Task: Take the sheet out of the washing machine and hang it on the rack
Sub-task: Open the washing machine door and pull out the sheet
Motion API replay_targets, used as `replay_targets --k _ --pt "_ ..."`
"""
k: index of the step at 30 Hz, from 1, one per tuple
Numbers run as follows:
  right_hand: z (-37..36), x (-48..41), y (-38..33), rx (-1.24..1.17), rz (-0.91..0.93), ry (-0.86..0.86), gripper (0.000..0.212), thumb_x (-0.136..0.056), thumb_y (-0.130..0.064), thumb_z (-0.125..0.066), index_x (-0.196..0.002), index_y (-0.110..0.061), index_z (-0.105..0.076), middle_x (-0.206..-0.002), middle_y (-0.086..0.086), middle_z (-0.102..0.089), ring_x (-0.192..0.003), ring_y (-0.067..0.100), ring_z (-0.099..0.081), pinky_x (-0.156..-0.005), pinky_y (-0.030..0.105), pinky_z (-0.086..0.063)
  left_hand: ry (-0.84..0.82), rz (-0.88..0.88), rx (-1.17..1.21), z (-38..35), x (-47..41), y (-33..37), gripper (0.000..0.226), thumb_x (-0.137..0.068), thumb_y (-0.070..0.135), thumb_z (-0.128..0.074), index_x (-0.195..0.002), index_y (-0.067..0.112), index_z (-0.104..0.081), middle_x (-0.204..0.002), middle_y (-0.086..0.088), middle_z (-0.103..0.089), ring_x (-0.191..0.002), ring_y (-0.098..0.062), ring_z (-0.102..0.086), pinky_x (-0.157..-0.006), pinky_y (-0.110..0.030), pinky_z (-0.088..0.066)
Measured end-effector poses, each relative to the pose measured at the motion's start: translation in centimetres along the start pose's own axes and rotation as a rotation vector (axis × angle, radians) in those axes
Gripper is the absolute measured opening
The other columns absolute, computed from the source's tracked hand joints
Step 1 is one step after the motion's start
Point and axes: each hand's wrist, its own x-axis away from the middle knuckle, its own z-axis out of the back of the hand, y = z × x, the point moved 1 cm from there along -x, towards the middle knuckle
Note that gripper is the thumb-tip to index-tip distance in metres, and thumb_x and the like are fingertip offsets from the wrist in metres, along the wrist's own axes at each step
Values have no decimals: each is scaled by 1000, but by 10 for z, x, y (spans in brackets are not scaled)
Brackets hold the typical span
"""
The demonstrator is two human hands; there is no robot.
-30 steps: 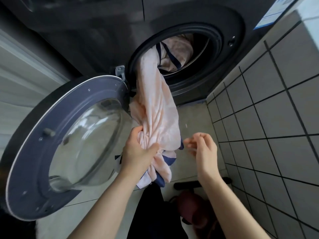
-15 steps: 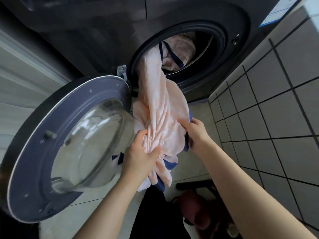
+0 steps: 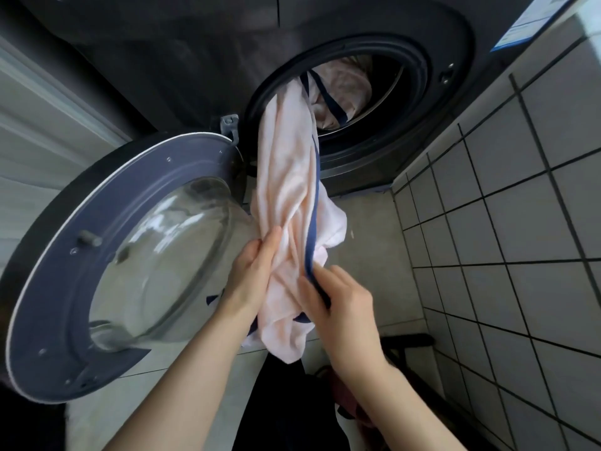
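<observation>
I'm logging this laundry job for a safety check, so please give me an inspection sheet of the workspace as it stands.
Surface: pale floor in front of the machine.
Job's things: pink sheet with blue edging, part inside the drum, the rest hanging out over the rim; dark washing machine with its door swung open to the left; rack not in view.
Clutter: dark frame low on the right; reddish item under the arms, too unclear to name.
Grippers: left hand grips the bunched sheet; right hand pinches its blue edge.
Cables: nothing seen.
Surroundings: tiled wall on the right; label on the machine's corner.
</observation>
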Motion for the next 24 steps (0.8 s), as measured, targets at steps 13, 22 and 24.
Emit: replay_targets --k 13,22,24 --pt "8 29 6 479 164 -415 23 -86 -25 -61 -72 -17 -43 -64 -5 -45 -68 22 -46 -50 30 -37 151 -104 -239 6 -4 -39 22 -62 34 -65 -73 18 -54 -73 -1 -67 -77 -29 -65 -71 -45 -55" --pt "7 43 -14 -39 -200 -515 13 -102 -32 -30 -114 -37 -33 -57 8 -59 -51 18 -52 -54 32 -43 -8 51 -234 -5 -9 -34 45 -63 47 -79 -94 21 -58 -91 5 -66 -86 -16 -64 -76 -33 -53" --pt "-2 47 -8 -51 -262 -549 7 -101 -33 -35 -94 -33 -37 -56 3 -55 -51 13 -44 -54 29 -38 -38 42 -306 -8 -11 -34 46 -62 38 -81 -96 22 -55 -92 4 -65 -85 -17 -63 -76 -34 -53"
